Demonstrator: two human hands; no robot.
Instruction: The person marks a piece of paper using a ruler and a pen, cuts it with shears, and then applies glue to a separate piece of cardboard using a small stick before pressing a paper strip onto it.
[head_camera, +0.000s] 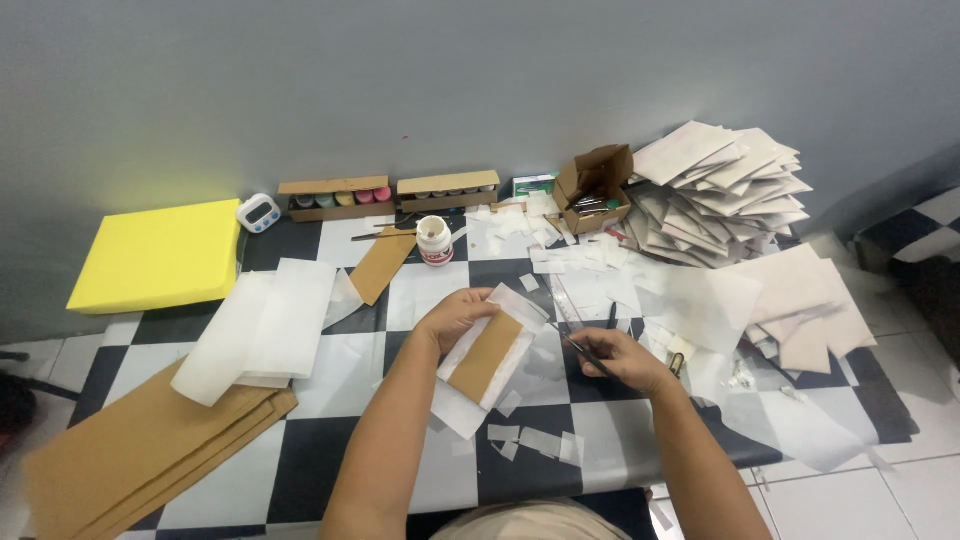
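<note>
Head view: left hand (452, 315) lies on a white translucent sheet with a brown card piece (486, 356) at the middle of the checkered counter (330, 440), fingers curled over its upper edge and clamped on it. Right hand (622, 360) sits just right of the sheet, fingers closed around a thin dark tool (578, 347); its tip is too small to identify. White paper offcuts (530, 440) lie near both hands. Two long open cardboard boxes (335, 198) stand against the wall, the left one showing coloured round tops. A small open cardboard box (594, 188) stands to their right, contents unclear. A white jar with a red label (434, 241) stands before the boxes. A yellow flat block (158, 254) lies far left, a small white timer (259, 213) beside it. Stacked pale envelopes (722, 190) are piled at right. Brown card sheets (130, 450) at lower left are cut off by the frame
</note>
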